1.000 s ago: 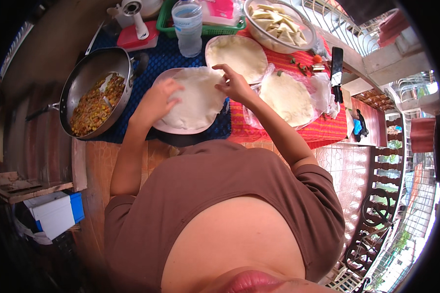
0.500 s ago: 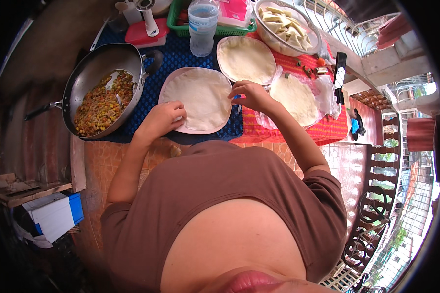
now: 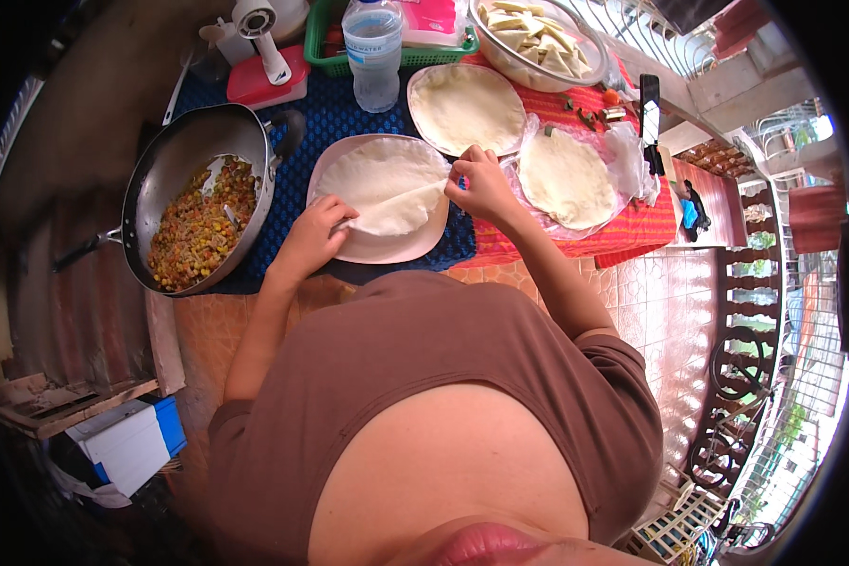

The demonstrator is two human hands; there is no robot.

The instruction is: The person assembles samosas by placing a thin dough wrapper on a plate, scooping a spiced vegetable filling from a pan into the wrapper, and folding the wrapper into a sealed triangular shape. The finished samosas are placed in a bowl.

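Observation:
A thin round white wrapper sheet (image 3: 377,179) lies on a pale pink plate (image 3: 391,249) in front of me. Its near edge is lifted, with a crease running across between my hands. My left hand (image 3: 319,229) pinches the sheet at its lower left edge. At the right edge, my right hand (image 3: 482,185) pinches it between thumb and fingers. Left of the plate stands a deep pan (image 3: 203,118) holding a cooked filling (image 3: 208,231) of diced vegetables and minced bits, with a spoon (image 3: 213,176) in it.
More wrapper sheets rest on a plate (image 3: 467,108) behind and on plastic (image 3: 566,179) at the right. Behind them are a bowl of folded triangular pieces (image 3: 538,42), a water bottle (image 3: 375,57), a green basket (image 3: 330,61), a red-lidded container (image 3: 269,85) and an upright phone (image 3: 649,108).
The sheet, flat on the plate before, now has its near edge raised and creased between my hands. The plate's near part is uncovered. The whole view has shifted slightly.

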